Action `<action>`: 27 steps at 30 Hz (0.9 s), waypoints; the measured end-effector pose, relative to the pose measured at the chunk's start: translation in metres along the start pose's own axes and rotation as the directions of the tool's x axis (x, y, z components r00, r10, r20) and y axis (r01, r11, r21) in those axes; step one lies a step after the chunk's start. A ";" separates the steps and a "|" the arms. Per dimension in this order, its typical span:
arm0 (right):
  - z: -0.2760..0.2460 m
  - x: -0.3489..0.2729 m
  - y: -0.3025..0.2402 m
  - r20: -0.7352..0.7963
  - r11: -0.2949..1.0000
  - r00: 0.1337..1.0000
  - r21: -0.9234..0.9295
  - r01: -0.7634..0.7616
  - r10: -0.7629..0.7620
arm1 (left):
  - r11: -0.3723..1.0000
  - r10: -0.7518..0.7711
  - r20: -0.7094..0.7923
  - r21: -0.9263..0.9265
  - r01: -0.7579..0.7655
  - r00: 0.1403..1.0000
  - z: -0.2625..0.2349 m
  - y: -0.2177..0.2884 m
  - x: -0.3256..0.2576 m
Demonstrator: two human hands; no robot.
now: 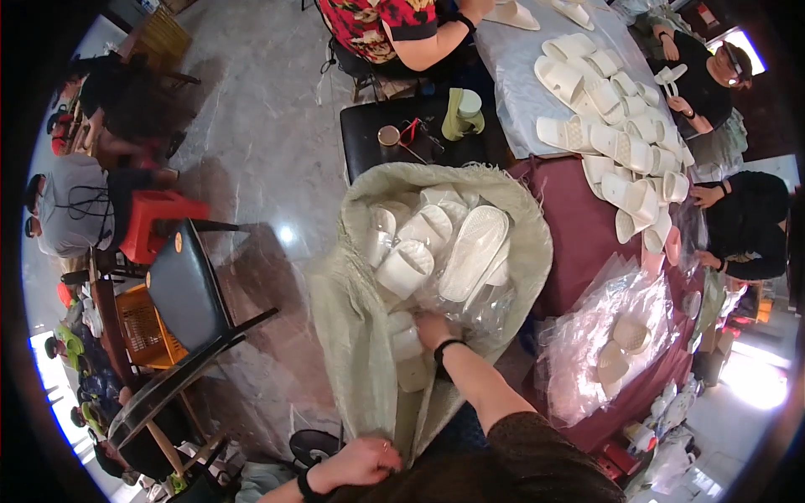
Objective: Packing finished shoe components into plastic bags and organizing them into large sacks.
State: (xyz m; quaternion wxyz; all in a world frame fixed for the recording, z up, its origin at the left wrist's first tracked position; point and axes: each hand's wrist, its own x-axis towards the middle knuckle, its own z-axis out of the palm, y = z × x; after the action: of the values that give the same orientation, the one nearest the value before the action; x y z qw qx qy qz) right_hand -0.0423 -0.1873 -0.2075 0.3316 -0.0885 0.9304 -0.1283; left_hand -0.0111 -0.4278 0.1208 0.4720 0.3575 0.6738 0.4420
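A pale green woven sack (356, 335) stands open in front of me, its frayed rim spread wide. White slide slippers (404, 267) fill it, several of them in clear plastic bags. My right hand (433, 329) reaches down inside the sack, against the bagged slippers near its front. The fingertips there are hidden, so their grip does not show. At the lower edge of the view, my left hand (366, 460) is closed with curled fingers on the near rim of the sack. Both wrists wear dark bands.
White slippers (633, 151) are heaped on the table at the right. Plastic bags (587, 352) and loose slippers lie on the dark red cloth (570, 230). Behind the sack, a black seat (369, 138) holds a cup and a green bottle. A black chair (189, 285) stands left; people sit around.
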 end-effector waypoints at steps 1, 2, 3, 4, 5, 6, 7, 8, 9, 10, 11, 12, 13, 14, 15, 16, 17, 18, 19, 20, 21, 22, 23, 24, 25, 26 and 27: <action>-0.011 0.008 -0.003 -0.009 1.000 1.000 0.004 -0.004 0.004 | 0.998 -0.044 -0.007 -0.053 0.044 0.999 -0.004 0.003 -0.013; -0.022 0.012 -0.004 0.119 0.999 0.992 0.019 -0.046 0.044 | 0.991 -0.083 -0.010 -0.105 0.081 0.997 -0.010 0.004 -0.022; -0.032 0.014 -0.007 0.246 0.996 0.966 0.027 -0.085 0.076 | 0.993 -0.076 -0.009 -0.095 0.074 0.997 -0.017 0.004 -0.031; -0.036 0.007 -0.005 0.188 0.992 0.982 0.126 -0.023 -0.001 | 0.984 -0.176 -0.074 -0.051 0.172 0.982 -0.024 0.005 -0.039; -0.071 0.001 -0.027 0.316 0.967 0.942 0.252 0.035 -0.116 | 0.953 -0.301 -0.164 -0.018 0.302 0.939 -0.030 0.004 -0.055; -0.084 -0.014 -0.024 0.127 0.959 0.978 0.250 0.130 -0.165 | 0.949 -0.316 -0.253 -0.073 0.307 0.915 -0.031 -0.004 -0.059; -0.094 -0.031 -0.014 -0.062 0.949 0.975 0.224 0.220 -0.212 | 0.957 -0.291 -0.256 -0.063 0.285 0.922 -0.036 -0.005 -0.051; -0.122 -0.047 -0.006 -0.070 0.953 0.976 0.210 0.217 -0.207 | 0.863 -0.496 -0.366 -0.104 0.495 0.788 -0.041 -0.006 -0.045; -0.162 -0.069 -0.004 -0.173 0.880 0.962 0.395 0.265 -0.212 | 0.721 -0.663 -0.456 -0.173 0.671 0.594 -0.045 -0.007 -0.041; -0.206 -0.089 -0.004 -0.277 0.768 0.941 0.553 0.323 -0.196 | 0.732 -0.650 -0.466 -0.171 0.659 0.601 -0.049 -0.015 -0.033; -0.254 -0.102 -0.009 -0.178 0.745 0.984 0.658 0.113 0.007 | 0.741 -0.501 -0.756 -0.123 0.660 0.421 -0.050 -0.030 -0.023; -0.292 -0.106 -0.005 -0.057 0.671 0.976 0.735 -0.102 0.210 | 0.738 -0.275 -0.941 -0.075 0.670 0.198 -0.053 -0.044 -0.010; -0.298 -0.097 0.027 -0.488 0.872 0.850 0.483 0.074 0.198 | 0.752 -0.264 -0.943 -0.068 0.656 0.204 -0.061 -0.052 0.005; -0.303 -0.085 0.055 -0.809 0.984 0.587 0.135 0.119 0.040 | 0.741 -0.233 -0.958 -0.063 0.669 0.168 -0.073 -0.058 0.020; -0.325 -0.068 0.063 -0.862 0.998 0.507 0.043 0.038 0.017 | 0.720 -0.203 -0.972 -0.065 0.691 0.120 -0.080 -0.067 0.030; -0.344 -0.048 0.067 -0.905 0.999 0.426 -0.036 -0.039 -0.016 | 0.712 -0.198 -0.975 -0.070 0.698 0.104 -0.083 -0.083 0.034; -0.353 -0.027 0.076 -0.908 0.999 0.419 -0.040 -0.029 -0.024 | 0.706 -0.224 -0.965 -0.062 0.705 0.139 -0.087 -0.103 0.039; -0.355 -0.002 0.093 -0.880 0.993 0.471 -0.102 -0.061 -0.061 | 0.708 -0.247 -0.952 -0.050 0.704 0.181 -0.090 -0.118 0.051; -0.355 0.016 0.107 -0.846 0.982 0.525 -0.164 -0.092 -0.092 | 0.714 -0.241 -0.954 -0.048 0.698 0.180 -0.095 -0.125 0.066; -0.351 0.031 0.117 -0.692 0.983 0.721 -0.116 -0.145 0.025 | 0.691 -0.456 -0.854 -0.164 0.704 0.249 -0.102 -0.133 0.081; -0.346 0.048 0.117 -0.483 0.977 0.865 -0.076 -0.200 0.140 | 0.634 -0.645 -0.702 -0.271 0.724 0.302 -0.108 -0.140 0.090; -0.344 0.059 0.095 -0.375 0.975 0.906 -0.028 -0.220 0.194 | 0.620 -0.658 -0.716 -0.340 0.707 0.232 -0.108 -0.144 0.087; -0.333 0.070 0.118 -0.392 0.969 0.903 0.230 -0.087 0.174 | 0.639 -0.647 -0.720 -0.329 0.695 0.253 -0.112 -0.152 0.096; -0.329 0.079 0.106 -0.514 0.886 0.839 0.455 0.091 0.178 | 0.818 -0.558 -0.814 -0.507 0.270 0.160 -0.117 -0.165 0.080; -0.325 0.084 0.099 -0.613 0.734 0.757 0.618 0.281 0.227 | 0.838 -0.506 -0.862 -0.497 -0.226 0.023 -0.123 -0.159 0.075; -0.324 0.080 0.101 -0.611 0.731 0.759 0.621 0.282 0.225 | 0.821 -0.505 -0.863 -0.477 -0.314 -0.010 -0.128 -0.152 0.066; -0.323 0.074 0.106 -0.592 0.543 0.734 0.757 0.364 0.333 | 0.800 -0.504 -0.862 -0.449 -0.399 -0.041 -0.139 -0.124 0.057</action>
State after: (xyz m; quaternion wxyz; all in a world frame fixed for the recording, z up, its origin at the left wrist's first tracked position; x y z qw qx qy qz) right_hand -0.3137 -0.0469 -0.0412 -0.0332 0.1254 0.8021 -0.5829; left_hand -0.1687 -0.4561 0.0097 -0.0626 -0.2744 0.6327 0.7214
